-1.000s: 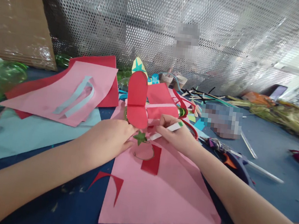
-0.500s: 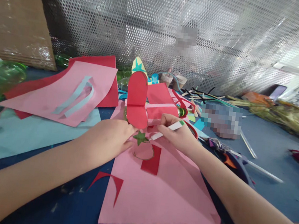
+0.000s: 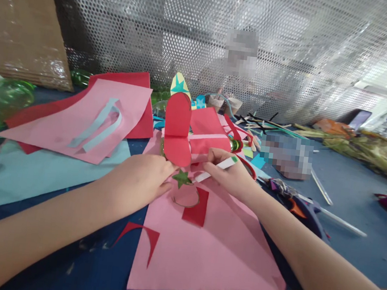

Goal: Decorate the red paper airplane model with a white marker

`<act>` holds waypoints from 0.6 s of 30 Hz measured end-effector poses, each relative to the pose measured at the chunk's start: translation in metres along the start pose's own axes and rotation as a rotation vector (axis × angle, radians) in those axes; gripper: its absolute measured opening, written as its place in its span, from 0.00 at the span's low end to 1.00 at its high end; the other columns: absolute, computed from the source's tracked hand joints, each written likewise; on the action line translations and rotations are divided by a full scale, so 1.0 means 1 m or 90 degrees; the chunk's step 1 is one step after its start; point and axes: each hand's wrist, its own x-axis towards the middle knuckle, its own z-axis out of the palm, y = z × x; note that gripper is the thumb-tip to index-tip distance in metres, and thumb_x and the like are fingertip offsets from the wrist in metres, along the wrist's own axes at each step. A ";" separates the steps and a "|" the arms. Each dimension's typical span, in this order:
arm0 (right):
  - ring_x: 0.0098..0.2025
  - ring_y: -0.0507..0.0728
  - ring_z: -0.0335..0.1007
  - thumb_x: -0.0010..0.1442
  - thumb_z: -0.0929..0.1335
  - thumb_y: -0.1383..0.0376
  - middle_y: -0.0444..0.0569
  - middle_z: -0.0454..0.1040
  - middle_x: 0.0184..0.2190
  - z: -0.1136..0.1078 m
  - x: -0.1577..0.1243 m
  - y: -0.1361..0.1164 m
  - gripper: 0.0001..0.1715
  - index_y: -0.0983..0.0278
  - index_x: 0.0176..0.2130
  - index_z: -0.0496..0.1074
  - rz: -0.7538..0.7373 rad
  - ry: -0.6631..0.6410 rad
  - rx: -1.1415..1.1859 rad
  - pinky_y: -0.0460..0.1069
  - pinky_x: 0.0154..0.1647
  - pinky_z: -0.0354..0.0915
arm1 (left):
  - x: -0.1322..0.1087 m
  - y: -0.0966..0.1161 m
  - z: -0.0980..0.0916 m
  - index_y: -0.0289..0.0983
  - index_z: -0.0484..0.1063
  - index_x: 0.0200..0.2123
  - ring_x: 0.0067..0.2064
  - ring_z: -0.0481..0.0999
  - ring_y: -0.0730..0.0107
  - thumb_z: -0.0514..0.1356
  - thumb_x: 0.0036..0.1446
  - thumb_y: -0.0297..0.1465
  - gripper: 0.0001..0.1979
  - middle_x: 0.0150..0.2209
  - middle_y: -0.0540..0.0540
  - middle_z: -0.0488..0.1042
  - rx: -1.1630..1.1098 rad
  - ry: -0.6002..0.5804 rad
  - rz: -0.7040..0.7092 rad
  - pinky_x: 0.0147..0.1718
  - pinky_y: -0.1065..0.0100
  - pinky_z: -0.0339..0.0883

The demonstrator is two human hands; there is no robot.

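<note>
My right hand [image 3: 227, 170] grips a white marker [image 3: 229, 163] with a green end, its other end pointing down-left near a small green star [image 3: 181, 178]. Left of the star, my left hand [image 3: 148, 175] is bent, fingertips tucked against the lower edge of a rounded red paper piece [image 3: 178, 115], folded so that one part stands up. What those fingers hold is hidden. Beyond my hands lies a bottle wrapped in red and pink paper [image 3: 210, 144], its green neck to the right. A pink sheet [image 3: 201, 257] spreads under my hands, bearing a curved dark outline and a red scrap [image 3: 200, 208].
A curved red offcut [image 3: 150, 238] lies at the front. Pink paper [image 3: 124, 104], red and light blue sheets [image 3: 36, 178] are stacked left, near a green plastic bottle [image 3: 2, 104]. Clear sticks [image 3: 341, 221] lie right. A perforated silvery screen [image 3: 192, 33] rises behind.
</note>
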 end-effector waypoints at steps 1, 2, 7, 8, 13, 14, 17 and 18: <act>0.23 0.51 0.67 0.50 0.65 0.68 0.38 0.65 0.18 0.000 0.000 0.000 0.11 0.61 0.22 0.56 0.002 0.002 -0.002 0.44 0.21 0.52 | 0.000 0.000 0.000 0.38 0.71 0.37 0.28 0.75 0.64 0.55 0.58 0.31 0.06 0.30 0.47 0.75 0.002 0.002 0.003 0.21 0.69 0.53; 0.22 0.50 0.66 0.50 0.64 0.68 0.38 0.65 0.19 0.000 0.000 -0.001 0.11 0.61 0.22 0.56 0.004 0.004 -0.004 0.44 0.21 0.52 | 0.000 0.000 0.000 0.38 0.71 0.37 0.28 0.75 0.64 0.54 0.58 0.31 0.07 0.29 0.47 0.75 0.003 0.003 0.006 0.21 0.69 0.53; 0.20 0.49 0.58 0.50 0.64 0.67 0.38 0.60 0.17 0.000 0.000 -0.001 0.11 0.61 0.21 0.56 0.004 0.020 -0.017 0.44 0.19 0.49 | 0.000 -0.001 -0.001 0.38 0.71 0.36 0.29 0.75 0.64 0.53 0.59 0.30 0.07 0.29 0.46 0.75 -0.001 0.008 0.009 0.21 0.69 0.54; 0.19 0.48 0.56 0.49 0.64 0.67 0.37 0.59 0.16 0.000 0.000 -0.002 0.11 0.61 0.21 0.55 0.004 0.025 -0.018 0.44 0.19 0.49 | 0.000 -0.001 -0.001 0.38 0.71 0.35 0.29 0.76 0.63 0.53 0.59 0.30 0.07 0.29 0.46 0.75 0.000 0.008 0.009 0.21 0.69 0.54; 0.19 0.48 0.51 0.48 0.64 0.66 0.37 0.57 0.16 0.000 0.000 -0.002 0.11 0.61 0.20 0.56 0.008 0.033 -0.021 0.44 0.18 0.49 | -0.001 0.000 -0.002 0.38 0.70 0.37 0.29 0.76 0.63 0.54 0.58 0.30 0.06 0.30 0.46 0.75 0.000 0.001 0.006 0.21 0.69 0.54; 0.19 0.48 0.52 0.48 0.64 0.66 0.37 0.57 0.16 0.000 0.000 -0.003 0.11 0.61 0.20 0.56 0.009 0.034 -0.018 0.44 0.19 0.49 | -0.001 0.000 -0.002 0.38 0.70 0.37 0.29 0.76 0.63 0.54 0.59 0.30 0.07 0.29 0.46 0.75 0.002 0.001 0.004 0.21 0.69 0.53; 0.19 0.48 0.54 0.48 0.64 0.67 0.37 0.58 0.16 -0.001 0.000 -0.003 0.11 0.61 0.20 0.55 0.017 0.021 -0.005 0.44 0.19 0.50 | -0.001 0.001 -0.003 0.38 0.70 0.37 0.28 0.76 0.62 0.53 0.59 0.31 0.07 0.29 0.46 0.75 0.009 0.000 0.003 0.21 0.69 0.53; 0.19 0.48 0.54 0.48 0.64 0.67 0.37 0.58 0.16 -0.001 0.000 -0.003 0.11 0.61 0.20 0.55 0.018 0.020 -0.004 0.44 0.19 0.50 | -0.001 0.001 -0.003 0.38 0.70 0.38 0.29 0.76 0.62 0.53 0.59 0.31 0.07 0.30 0.46 0.76 0.010 -0.002 0.002 0.21 0.69 0.53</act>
